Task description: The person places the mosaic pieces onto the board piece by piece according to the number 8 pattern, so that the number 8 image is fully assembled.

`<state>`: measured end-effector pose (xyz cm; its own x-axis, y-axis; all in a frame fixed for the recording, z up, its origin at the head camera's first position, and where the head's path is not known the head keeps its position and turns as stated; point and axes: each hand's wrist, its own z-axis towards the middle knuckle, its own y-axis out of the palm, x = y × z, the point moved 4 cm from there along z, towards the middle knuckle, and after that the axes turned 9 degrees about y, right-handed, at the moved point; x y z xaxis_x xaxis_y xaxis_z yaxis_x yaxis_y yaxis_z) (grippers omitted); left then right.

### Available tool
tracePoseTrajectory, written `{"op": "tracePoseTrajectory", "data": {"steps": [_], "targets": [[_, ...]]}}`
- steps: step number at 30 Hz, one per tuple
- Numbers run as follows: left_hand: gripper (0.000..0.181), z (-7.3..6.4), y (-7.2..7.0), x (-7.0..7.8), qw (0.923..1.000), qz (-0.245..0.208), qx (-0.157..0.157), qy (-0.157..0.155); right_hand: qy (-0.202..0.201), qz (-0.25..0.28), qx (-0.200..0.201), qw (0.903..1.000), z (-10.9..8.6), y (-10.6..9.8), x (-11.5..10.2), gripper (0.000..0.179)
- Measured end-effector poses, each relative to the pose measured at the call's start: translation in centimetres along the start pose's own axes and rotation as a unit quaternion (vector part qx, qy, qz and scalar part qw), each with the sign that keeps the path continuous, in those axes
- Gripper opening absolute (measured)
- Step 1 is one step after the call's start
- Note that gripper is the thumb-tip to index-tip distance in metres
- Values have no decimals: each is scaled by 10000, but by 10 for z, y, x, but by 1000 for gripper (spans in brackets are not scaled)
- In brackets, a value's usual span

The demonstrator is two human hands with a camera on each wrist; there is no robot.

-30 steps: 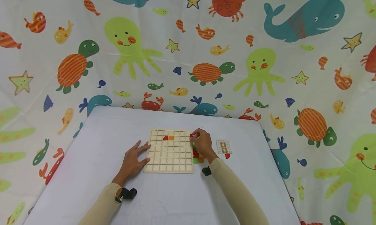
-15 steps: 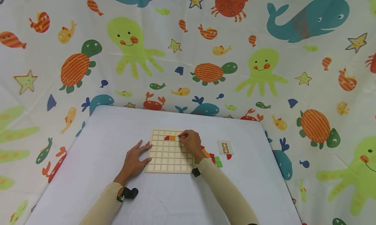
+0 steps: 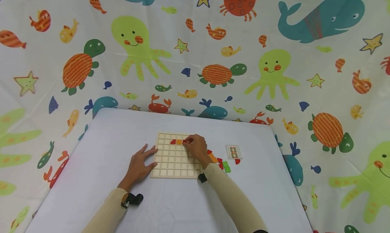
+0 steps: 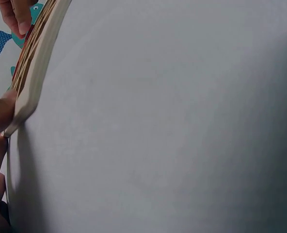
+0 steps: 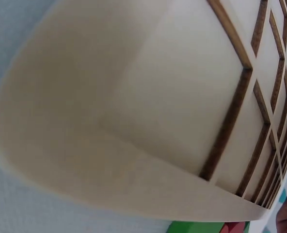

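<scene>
A wooden grid board (image 3: 175, 158) lies on the white table. In its upper part, a red quarter-circle piece (image 3: 173, 142) and an orange square tile (image 3: 179, 142) sit side by side in cells. My right hand (image 3: 197, 148) reaches over the board's upper right and pinches another red piece (image 3: 184, 141) at the cell right of the orange tile; fingers partly cover its shape. My left hand (image 3: 137, 164) rests at the board's left edge with spread fingers. In the left wrist view, the left thumb (image 4: 0, 114) touches the board's edge (image 4: 34, 92).
Loose red, orange and green pieces (image 3: 226, 166) lie right of the board, partly hidden by the right arm. Farther right is a small pattern card (image 3: 234, 152), with a red quarter-circle (image 3: 237, 161) beside its lower edge. A sea-animal print cloth (image 3: 189, 57) hangs behind the table.
My right hand has moved left from the board's right edge, carrying the red piece to the cell beside the orange tile. The left hand keeps its place at the board.
</scene>
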<state>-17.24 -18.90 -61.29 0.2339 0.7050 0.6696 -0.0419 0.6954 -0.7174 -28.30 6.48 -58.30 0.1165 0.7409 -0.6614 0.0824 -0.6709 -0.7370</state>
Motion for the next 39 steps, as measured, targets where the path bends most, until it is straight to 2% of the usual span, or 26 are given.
{"op": "tracePoseTrajectory", "data": {"steps": [11, 14, 19, 23, 32, 39], "targets": [[62, 0, -1, 0, 10000, 14, -51, -67, 270, 134, -212, 9993, 4, -1, 2, 14], [62, 0, 1, 0, 10000, -9, -53, -59, 255, 181, -261, 9992, 4, -2, 2, 12], [62, 1, 2, -1, 10000, -6, -16, 10, 7, 339, -217, 9992, 6, -8, 12, 10], [62, 1, 0, -1, 10000, -22, 13, 43, -102, 527, -181, 9984, 8, -19, 23, 11], [62, 2, -1, -1, 10000, -18, 26, 93, 144, 844, -263, 9960, 9, -53, 54, 18], [62, 2, 0, -1, 10000, -12, 7, 94, 337, 781, -111, 9963, 7, -72, 77, 19]]}}
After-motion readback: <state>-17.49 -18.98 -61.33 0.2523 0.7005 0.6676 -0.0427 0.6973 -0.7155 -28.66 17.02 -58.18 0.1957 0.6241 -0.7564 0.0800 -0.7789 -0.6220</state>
